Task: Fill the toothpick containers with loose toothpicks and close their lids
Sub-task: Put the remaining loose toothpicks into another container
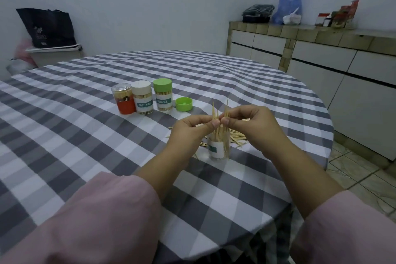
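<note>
While your left hand [192,128] and right hand [246,122] pinch the upright picks [216,111], each grip clamped on them, the open jar [218,146] stands directly below, so the bundle's long axis already suits dropping in. Loose picks [237,135] lie behind the jar; its green lid [183,104] and three closed jars [142,98] sit farther back-left on the tabletop [85,135].

A single wide-angle camera is sitting at head height, looking forward and down across the round checked desk [128,156]. It is catching both forearms rising from the bottom edge, with the left hand [190,133] and right hand [250,126] meeting close below it, near the frame's middle. Farther off, it is taking in the far wall and a tiled counter [321,32] on the right.
</note>
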